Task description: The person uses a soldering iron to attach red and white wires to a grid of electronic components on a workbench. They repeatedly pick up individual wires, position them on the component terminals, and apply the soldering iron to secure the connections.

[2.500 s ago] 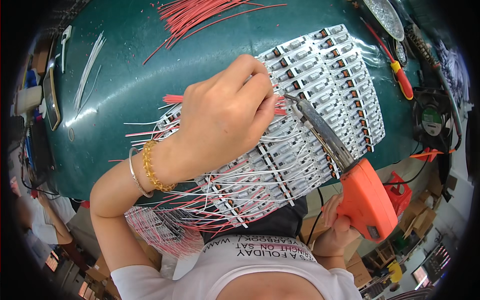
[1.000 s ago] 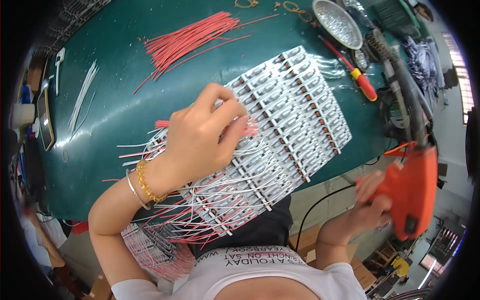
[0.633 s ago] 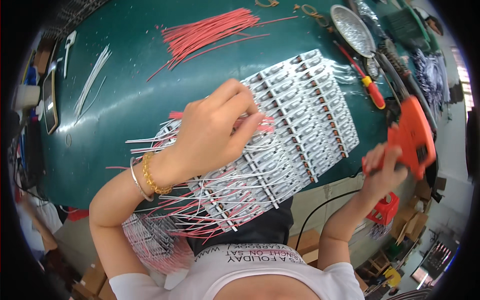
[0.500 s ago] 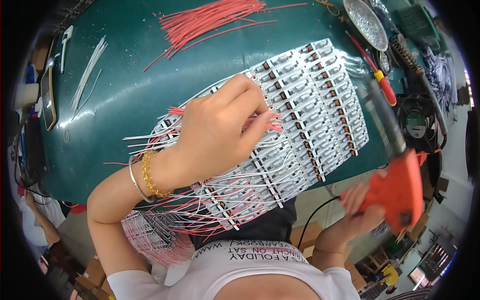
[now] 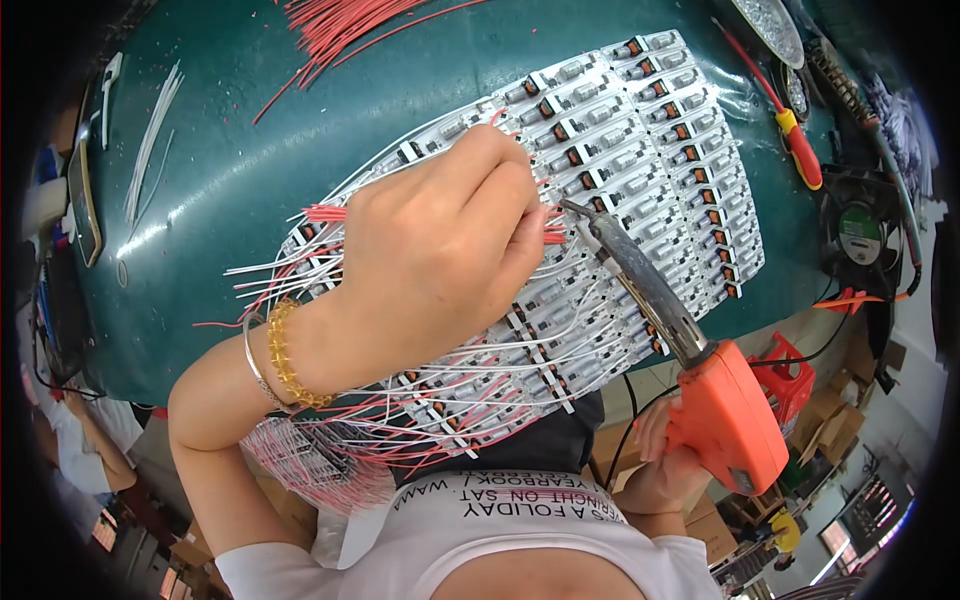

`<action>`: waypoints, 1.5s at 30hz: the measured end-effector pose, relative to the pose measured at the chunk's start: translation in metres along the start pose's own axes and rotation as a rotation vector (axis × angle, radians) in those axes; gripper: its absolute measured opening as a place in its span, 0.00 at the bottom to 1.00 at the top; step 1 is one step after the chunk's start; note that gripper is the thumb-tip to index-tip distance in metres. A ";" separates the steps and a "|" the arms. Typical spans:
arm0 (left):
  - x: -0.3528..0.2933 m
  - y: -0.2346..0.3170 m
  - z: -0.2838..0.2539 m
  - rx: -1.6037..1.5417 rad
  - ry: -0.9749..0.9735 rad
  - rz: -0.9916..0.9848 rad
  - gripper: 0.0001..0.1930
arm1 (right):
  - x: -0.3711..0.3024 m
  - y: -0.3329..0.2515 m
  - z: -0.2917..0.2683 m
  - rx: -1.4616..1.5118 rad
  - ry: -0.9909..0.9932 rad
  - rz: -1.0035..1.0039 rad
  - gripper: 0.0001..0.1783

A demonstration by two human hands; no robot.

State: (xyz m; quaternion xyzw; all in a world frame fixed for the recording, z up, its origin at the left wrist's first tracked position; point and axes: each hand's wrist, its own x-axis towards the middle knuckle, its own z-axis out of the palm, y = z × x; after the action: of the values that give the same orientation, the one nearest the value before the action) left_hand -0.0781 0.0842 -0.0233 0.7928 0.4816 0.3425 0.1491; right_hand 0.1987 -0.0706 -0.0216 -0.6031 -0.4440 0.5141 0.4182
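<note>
My left hand [image 5: 440, 220] is closed on a small bundle of red wires [image 5: 326, 213], whose ends stick out on both sides of the fist. It rests over a panel of white circuit boards [image 5: 640, 150] set in rows of small parts. In my right hand [image 5: 672, 455] is an orange pistol-shaped soldering iron [image 5: 735, 415]. Its dark tip comes down on the boards just right of my left fingertips, close to the red wire ends. Loose white and red wires [image 5: 480, 355] trail from the lower left rows. My left palm hides what lies beneath it.
A pile of red wires [image 5: 345, 30] lies on the green table at the far side. White wires [image 5: 155, 140] lie at the left. On the right are a red-yellow screwdriver [image 5: 797, 145], a metal dish [image 5: 772, 30], another soldering iron [image 5: 845, 85] and a small fan [image 5: 862, 235].
My right hand has swung the soldering iron leftward from beside the panel, bringing its tip to the boards by my left fingers. The left hand still pinches the red wires.
</note>
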 end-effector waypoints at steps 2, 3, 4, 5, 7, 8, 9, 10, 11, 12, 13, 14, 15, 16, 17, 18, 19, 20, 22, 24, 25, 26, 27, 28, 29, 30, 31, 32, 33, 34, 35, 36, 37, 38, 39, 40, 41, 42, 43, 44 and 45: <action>0.000 0.000 0.001 0.009 0.005 -0.001 0.07 | -0.010 0.005 -0.002 -0.147 0.080 0.009 0.21; -0.001 0.000 0.001 0.017 0.004 -0.001 0.08 | -0.008 0.003 -0.005 -0.225 0.037 -0.004 0.21; -0.001 0.000 0.000 0.025 0.004 -0.002 0.08 | -0.009 0.002 -0.005 -0.206 0.024 0.021 0.21; -0.001 0.001 0.000 0.033 0.004 -0.003 0.08 | -0.010 0.001 -0.005 -0.187 0.010 0.046 0.22; -0.002 0.002 -0.001 0.030 0.002 -0.013 0.08 | -0.010 -0.008 0.000 -0.021 -0.018 0.090 0.23; -0.002 0.002 0.000 0.024 0.000 -0.014 0.08 | -0.006 -0.014 0.003 0.028 -0.054 0.071 0.24; -0.002 0.002 0.001 0.028 0.004 -0.006 0.08 | 0.004 -0.019 0.002 0.007 -0.145 -0.029 0.24; -0.003 0.002 0.002 0.032 0.007 0.002 0.08 | 0.007 -0.018 0.004 -0.011 -0.149 -0.090 0.28; -0.002 0.002 0.002 0.038 0.012 0.011 0.08 | 0.010 -0.019 0.007 -0.028 -0.153 -0.152 0.32; -0.002 0.003 0.002 0.036 0.015 0.013 0.08 | 0.009 -0.017 0.017 -0.042 -0.068 -0.173 0.39; -0.001 0.004 0.003 0.034 0.017 0.015 0.08 | 0.009 -0.015 0.019 -0.044 -0.028 -0.188 0.44; -0.001 0.003 0.002 0.032 0.018 0.014 0.08 | 0.009 -0.014 0.023 -0.047 0.009 -0.199 0.48; -0.001 0.002 0.002 0.031 0.023 0.013 0.08 | 0.010 -0.013 0.023 -0.039 0.002 -0.204 0.48; -0.001 0.001 0.002 0.029 0.027 0.012 0.07 | 0.011 -0.014 0.023 -0.025 -0.010 -0.201 0.47; -0.001 0.001 0.002 0.030 0.033 0.014 0.07 | 0.011 -0.014 0.022 -0.009 -0.021 -0.199 0.47; -0.001 0.002 0.000 -0.009 0.036 0.002 0.07 | 0.012 -0.014 0.021 0.011 -0.037 -0.190 0.47; 0.000 0.004 -0.003 -0.047 0.040 -0.011 0.07 | 0.012 -0.015 0.021 0.023 -0.039 -0.187 0.47; 0.000 0.005 -0.005 -0.090 0.041 -0.022 0.06 | 0.011 -0.015 0.020 0.035 -0.037 -0.182 0.47; 0.000 0.006 -0.008 -0.103 -0.011 0.000 0.06 | 0.008 -0.013 0.018 0.032 -0.044 -0.202 0.47; -0.001 0.006 -0.006 -0.104 -0.049 -0.006 0.06 | 0.003 -0.002 0.004 -0.004 -0.122 -0.251 0.46; -0.001 0.008 -0.005 -0.091 -0.063 -0.022 0.06 | 0.000 0.000 -0.005 -0.006 -0.177 -0.237 0.41; -0.002 0.009 -0.003 -0.065 -0.077 -0.041 0.06 | 0.002 -0.002 -0.010 0.001 -0.238 -0.224 0.35; -0.003 0.010 -0.002 -0.045 -0.066 -0.032 0.07 | 0.002 -0.005 -0.014 0.027 -0.294 -0.165 0.25; -0.004 0.010 -0.002 -0.026 -0.056 -0.023 0.07 | 0.002 -0.005 -0.016 0.066 -0.314 -0.116 0.21; -0.005 0.010 -0.001 -0.007 -0.046 -0.014 0.07 | 0.002 -0.005 -0.017 0.104 -0.332 -0.065 0.18; -0.006 0.010 -0.001 -0.002 -0.036 -0.012 0.07 | 0.002 -0.006 -0.015 0.154 -0.316 -0.026 0.19; -0.005 0.010 0.001 -0.008 -0.029 -0.001 0.07 | 0.000 -0.008 -0.010 0.171 -0.271 -0.020 0.19; -0.005 0.010 0.002 -0.009 -0.020 0.003 0.07 | 0.000 -0.009 -0.005 0.189 -0.234 -0.014 0.20; -0.005 0.009 0.002 -0.008 -0.017 0.013 0.07 | -0.001 -0.007 -0.001 0.177 -0.182 -0.042 0.22; -0.005 0.009 0.003 -0.005 -0.013 0.022 0.07 | -0.001 -0.008 0.001 0.187 -0.155 -0.046 0.23; -0.005 0.008 0.004 -0.003 -0.010 0.031 0.07 | -0.002 -0.008 0.004 0.197 -0.129 -0.051 0.24; -0.004 0.008 0.004 -0.009 -0.001 0.037 0.07 | -0.001 -0.012 0.007 0.228 -0.127 -0.032 0.25; -0.005 0.007 0.004 -0.012 0.010 0.039 0.07 | 0.001 -0.014 0.009 0.259 -0.129 -0.013 0.27; -0.005 0.007 0.005 -0.016 0.019 0.045 0.07 | 0.000 -0.013 0.009 0.226 -0.105 -0.028 0.27; -0.005 0.007 0.005 -0.012 0.017 0.052 0.07 | -0.001 -0.011 0.009 0.194 -0.081 -0.043 0.28; -0.005 0.007 0.005 -0.009 0.015 0.060 0.07 | -0.002 -0.011 0.008 0.204 -0.080 -0.024 0.28; -0.005 0.006 0.005 -0.007 0.014 0.067 0.07 | -0.002 -0.011 0.008 0.214 -0.078 -0.004 0.28; -0.005 0.007 0.005 -0.001 0.010 0.061 0.07 | -0.002 -0.014 0.007 0.266 -0.100 0.049 0.29; -0.005 0.007 0.005 0.004 0.006 0.055 0.07 | -0.005 -0.011 0.003 0.233 -0.082 0.069 0.29; -0.005 0.007 0.005 0.009 0.003 0.048 0.07 | -0.008 -0.009 -0.001 0.200 -0.065 0.091 0.29; -0.006 0.007 0.005 0.012 0.004 0.044 0.07 | -0.015 -0.001 -0.006 0.081 -0.011 0.077 0.29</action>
State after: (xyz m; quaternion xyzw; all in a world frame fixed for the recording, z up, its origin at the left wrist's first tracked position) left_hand -0.0714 0.0762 -0.0253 0.8034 0.4663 0.3445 0.1359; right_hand 0.2031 -0.0849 -0.0163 -0.5994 -0.4016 0.5508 0.4196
